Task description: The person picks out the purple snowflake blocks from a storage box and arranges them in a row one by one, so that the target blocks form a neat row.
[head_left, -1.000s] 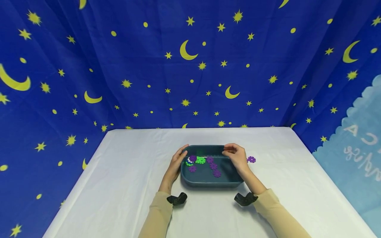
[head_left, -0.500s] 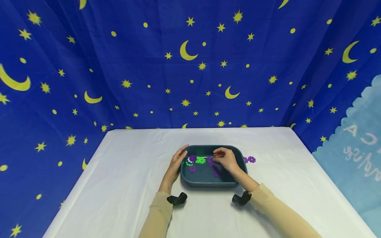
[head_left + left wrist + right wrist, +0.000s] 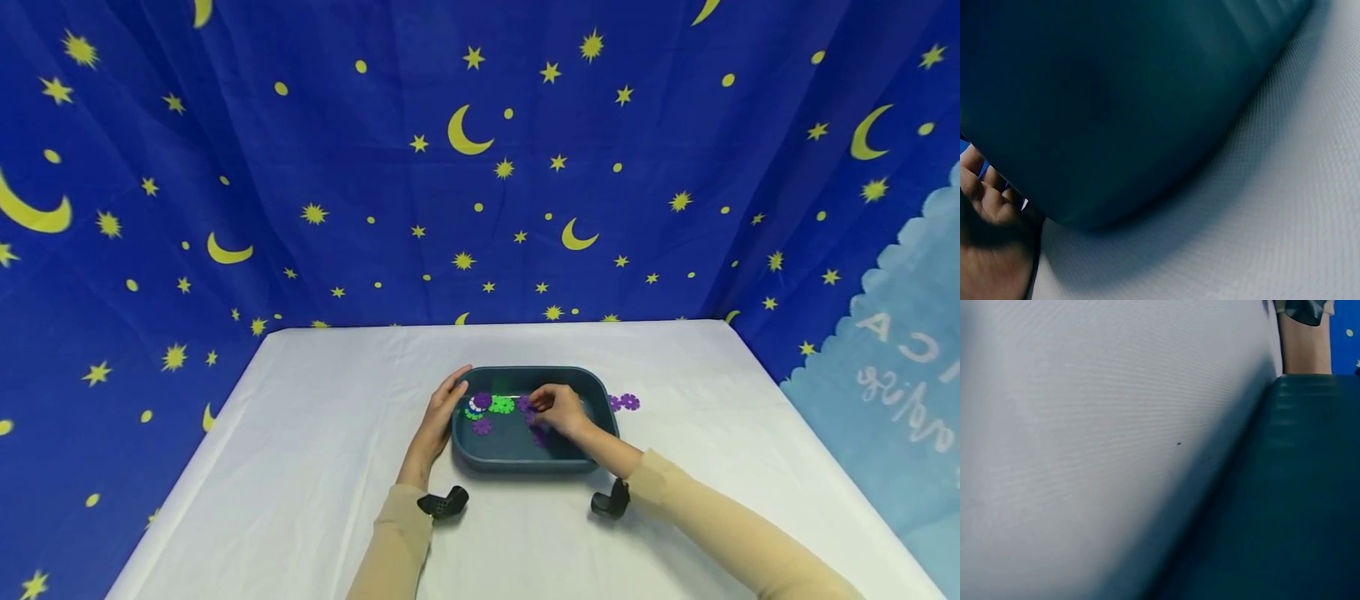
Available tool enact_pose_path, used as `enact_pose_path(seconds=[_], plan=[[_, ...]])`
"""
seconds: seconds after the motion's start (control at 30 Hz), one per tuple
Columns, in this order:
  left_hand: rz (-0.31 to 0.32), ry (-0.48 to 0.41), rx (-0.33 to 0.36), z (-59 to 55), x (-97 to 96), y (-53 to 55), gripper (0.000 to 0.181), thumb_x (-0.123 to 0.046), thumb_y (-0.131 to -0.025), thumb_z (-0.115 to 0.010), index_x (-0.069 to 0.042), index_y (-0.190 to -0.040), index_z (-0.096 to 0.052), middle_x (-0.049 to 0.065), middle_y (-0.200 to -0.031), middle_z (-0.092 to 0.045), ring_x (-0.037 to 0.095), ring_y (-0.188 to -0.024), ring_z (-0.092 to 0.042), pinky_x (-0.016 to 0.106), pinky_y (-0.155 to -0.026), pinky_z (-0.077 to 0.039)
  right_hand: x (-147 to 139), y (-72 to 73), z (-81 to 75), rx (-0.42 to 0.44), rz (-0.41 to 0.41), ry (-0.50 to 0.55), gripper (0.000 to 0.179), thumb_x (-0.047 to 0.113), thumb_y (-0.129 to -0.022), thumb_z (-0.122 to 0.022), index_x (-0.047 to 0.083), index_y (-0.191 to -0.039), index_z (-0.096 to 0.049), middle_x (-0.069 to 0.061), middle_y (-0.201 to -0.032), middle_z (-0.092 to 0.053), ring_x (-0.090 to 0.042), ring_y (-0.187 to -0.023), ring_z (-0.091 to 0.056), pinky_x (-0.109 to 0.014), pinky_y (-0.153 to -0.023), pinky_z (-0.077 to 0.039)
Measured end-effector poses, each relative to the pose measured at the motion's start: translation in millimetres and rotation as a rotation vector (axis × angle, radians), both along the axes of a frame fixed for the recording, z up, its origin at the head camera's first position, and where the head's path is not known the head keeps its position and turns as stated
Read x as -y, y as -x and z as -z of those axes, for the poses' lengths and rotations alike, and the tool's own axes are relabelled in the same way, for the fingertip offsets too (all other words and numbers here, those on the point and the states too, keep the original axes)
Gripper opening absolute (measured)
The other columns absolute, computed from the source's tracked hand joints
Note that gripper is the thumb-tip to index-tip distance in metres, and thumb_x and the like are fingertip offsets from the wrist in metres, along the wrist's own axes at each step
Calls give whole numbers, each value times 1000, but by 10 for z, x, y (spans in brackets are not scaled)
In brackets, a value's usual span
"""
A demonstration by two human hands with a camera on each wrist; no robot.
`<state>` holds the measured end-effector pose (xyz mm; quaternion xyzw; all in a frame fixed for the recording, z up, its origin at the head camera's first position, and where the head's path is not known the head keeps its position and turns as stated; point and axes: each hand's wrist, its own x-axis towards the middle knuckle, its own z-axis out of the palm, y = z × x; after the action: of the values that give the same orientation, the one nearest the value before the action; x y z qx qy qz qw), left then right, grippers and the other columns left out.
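In the head view, the right hand (image 3: 561, 414) was nearer than the left hand (image 3: 435, 418) to the row of purple pieces (image 3: 524, 404) inside the tub (image 3: 517, 467); the row ran from far to near, just left of its bent fingers, whose possible pinch could not be told. The left wrist view showed the left hand's fingers curled at the tub's edge; the right wrist view showed only the tub's outside, cloth and part of an arm.

Dark teal tray (image 3: 517, 465), purple discs (image 3: 482, 427), yellow-starred blue backdrop (image 3: 390, 183)

Wht tbl (image 3: 322, 433) holds teal tray (image 3: 517, 466), purple pcs (image 3: 630, 402).
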<state>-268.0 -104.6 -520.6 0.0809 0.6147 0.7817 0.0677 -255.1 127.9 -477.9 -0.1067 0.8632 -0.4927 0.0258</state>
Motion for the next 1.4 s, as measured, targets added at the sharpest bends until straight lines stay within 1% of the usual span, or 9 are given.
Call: enact_pose_path(seconds=[0.2,0.33,0.47,0.7,0.9,1.0,1.1,1.27,1.4], plan=[[4,7,5,-54,-1,-25,50,-21,-102,-44,-2,-147,-32,16,-154,-30,31,-142,-28,47,-119,-20,0,8,25,-1,-43,-53,30,-16,-66,-72,-11,-95,-65,-24,-90,-68,-30,-83,-65,-35,-75,-56],[14,30,2,-171,2,-96,49,-18,-102,-42,-1,-147,-32,18,-154,-29,31,-142,-28,47,-118,-22,1,23,55,-30,-73,-89,31,-17,-64,-72,-10,-94,-66,-23,-90,-68,-29,-82,-65,-35,-75,-56],[16,39,-2,-240,-4,-144,50,-19,-102,-42,0,-147,-31,18,-154,-30,31,-141,-30,46,-118,-23,3,36,69,-49,-83,-129,31,-17,-63,-73,-9,-91,-67,-21,-88,-68,-26,-80,-64,-34,-73,-56],[21,30,4,-238,1,-142,48,-19,-103,-42,-3,-147,-33,18,-154,-30,32,-141,-29,47,-118,-23,7,43,73,-48,-61,-173,29,-15,-62,-76,-5,-88,-69,-17,-85,-69,-19,-75,-62,-29,-68,-53],[19,31,4,-244,-1,-144,50,-19,-102,-42,0,-147,-31,18,-154,-29,31,-142,-28,47,-118,-23,16,26,47,-28,-35,-174,28,-12,-62,-78,-6,-88,-69,-17,-82,-70,-19,-74,-63,-28,-68,-54],[21,38,3,-229,2,-135,49,-19,-102,-42,0,-147,-31,17,-155,-29,32,-142,-27,47,-118,-22,21,15,38,-29,-20,-159,30,-12,-61,-78,-7,-89,-69,-18,-82,-70,-21,-74,-64,-30,-69,-54],[22,45,3,-160,8,-89,48,-17,-103,-40,-2,-147,-32,16,-156,-27,31,-143,-26,48,-119,-21,23,17,40,-22,-9,-114,29,-14,-62,-76,-10,-90,-69,-21,-81,-69,-23,-74,-65,-29,-67,-55],[11,27,10,-29,4,-8,49,-20,-103,-41,-2,-148,-31,14,-156,-27,30,-144,-25,47,-119,-20,-5,47,57,26,8,-42,28,-17,-71,-67,-13,-99,-67,-24,-83,-70,-24,-73,-68,-26,-59,-55],[-6,22,0,7,-10,3,54,-26,-101,-46,-2,-147,-31,13,-156,-28,30,-143,-26,48,-119,-20,-39,65,45,62,14,18,28,-16,-77,-62,-15,-105,-64,-27,-87,-70,-22,-75,-69,-26,-62,-57]])
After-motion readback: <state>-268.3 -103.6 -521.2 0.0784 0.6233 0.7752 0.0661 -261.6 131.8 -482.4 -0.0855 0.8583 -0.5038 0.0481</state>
